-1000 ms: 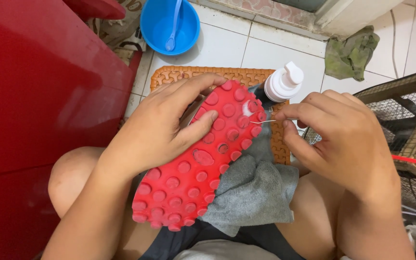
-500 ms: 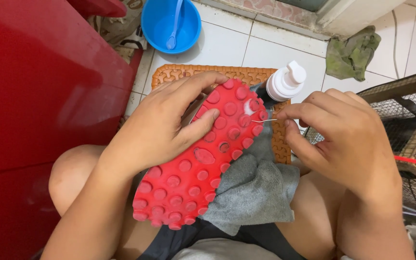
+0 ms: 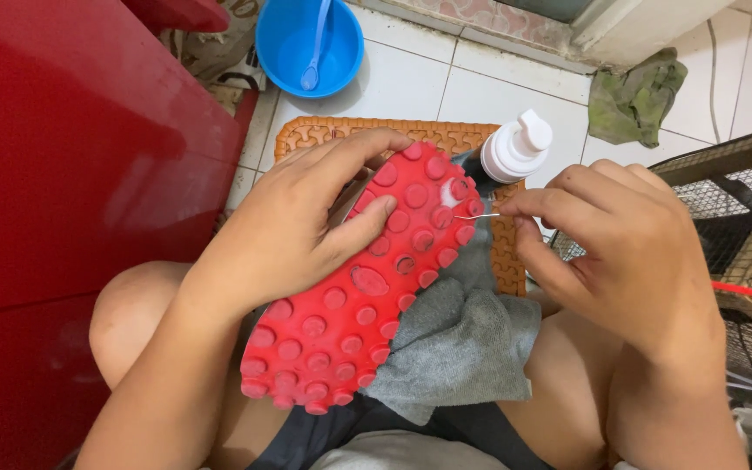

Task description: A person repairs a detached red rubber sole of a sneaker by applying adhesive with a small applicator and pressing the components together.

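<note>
A red shoe [image 3: 367, 287] is held sole-up over the lap by the left hand [image 3: 293, 231], whose fingers are wrapped around it. A thin pin [image 3: 478, 216], maybe a needle, is pinched by the right hand [image 3: 620, 248] and touches the sole's bumps. A grey cloth [image 3: 463, 344] lies underneath.

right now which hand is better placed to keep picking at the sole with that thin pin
Right. The right hand already pinches the thin pin, with its tip at the studs near the toe of the red sole. The left hand is busy gripping the shoe, thumb pressed across the sole to steady it.
</note>
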